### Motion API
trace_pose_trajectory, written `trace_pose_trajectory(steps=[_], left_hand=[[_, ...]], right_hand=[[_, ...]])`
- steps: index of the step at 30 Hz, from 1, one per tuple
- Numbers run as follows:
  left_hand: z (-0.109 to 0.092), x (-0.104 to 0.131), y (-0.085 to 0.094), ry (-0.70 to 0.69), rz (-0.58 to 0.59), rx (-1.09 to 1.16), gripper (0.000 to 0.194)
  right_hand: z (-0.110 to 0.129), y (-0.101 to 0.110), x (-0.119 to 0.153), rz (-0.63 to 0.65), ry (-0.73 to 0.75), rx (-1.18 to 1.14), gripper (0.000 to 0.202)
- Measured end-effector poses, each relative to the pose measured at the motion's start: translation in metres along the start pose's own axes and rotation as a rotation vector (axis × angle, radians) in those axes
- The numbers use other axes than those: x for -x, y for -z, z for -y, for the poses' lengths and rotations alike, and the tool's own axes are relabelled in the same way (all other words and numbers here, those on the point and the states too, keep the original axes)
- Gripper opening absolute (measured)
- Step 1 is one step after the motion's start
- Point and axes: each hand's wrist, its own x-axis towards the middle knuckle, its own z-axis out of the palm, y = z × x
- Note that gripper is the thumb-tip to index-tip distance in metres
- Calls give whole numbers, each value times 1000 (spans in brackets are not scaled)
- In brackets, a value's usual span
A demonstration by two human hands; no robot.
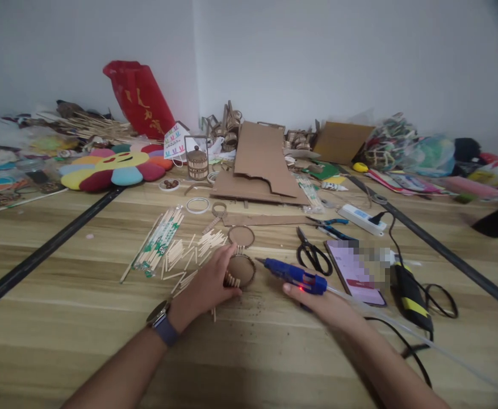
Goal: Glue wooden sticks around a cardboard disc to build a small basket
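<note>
My left hand (206,284), with a watch at its wrist, grips the left edge of a round cardboard piece (242,270). Short wooden sticks line that edge. Just behind it lies a second cardboard round (241,236), also with sticks along its near rim; my fingertips are close to it. My right hand (323,307) is wrapped around a blue hot glue gun (291,276) with a red light on. Its nozzle points left, near the first round's right rim, and a clear glue stick trails from its back. Short cut sticks (210,243) lie scattered beside my left hand.
Black scissors (312,253), pliers (334,220), a phone (351,272) and a power strip (362,218) lie right. Cords run along the right side. Bagged sticks (160,241) lie left. Cardboard sheets (259,159) and a lidded stick basket (197,163) stand behind.
</note>
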Motion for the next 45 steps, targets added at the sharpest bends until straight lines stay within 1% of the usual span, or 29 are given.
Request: trace_pose_trajectory(steps=[3,6,8,10,13,15,23,32,37,45], left_hand=[[2,1,1,14,29,13,108],[2,1,1,32,40,37,112],[2,2,1,40,44,50,113],[1,2,1,47,44,54,114],[0,2,1,55,42,51,113],[-1,2,2,55,39,52,113],[1,2,0,52,28,36,114],[-1,2,0,63,2,45,111],[0,2,-1,51,-16,42,108],[5,3,-6,8,-38,3,113]], right_hand=[[-3,-9,6,84,-16,-53,29],[-6,-16,10,127,-4,-42,29],[-6,-19,11,193,33,-37,30],[-5,-21,10,227,99,-10,29],[-2,-24,10,228,187,45,30],[-1,-25,10,236,202,65,29],[-3,-28,11,253,189,73,19],[-4,-31,10,286,160,97,17],[-4,-31,10,273,163,100,18],[-1,-31,11,292,167,125,18]])
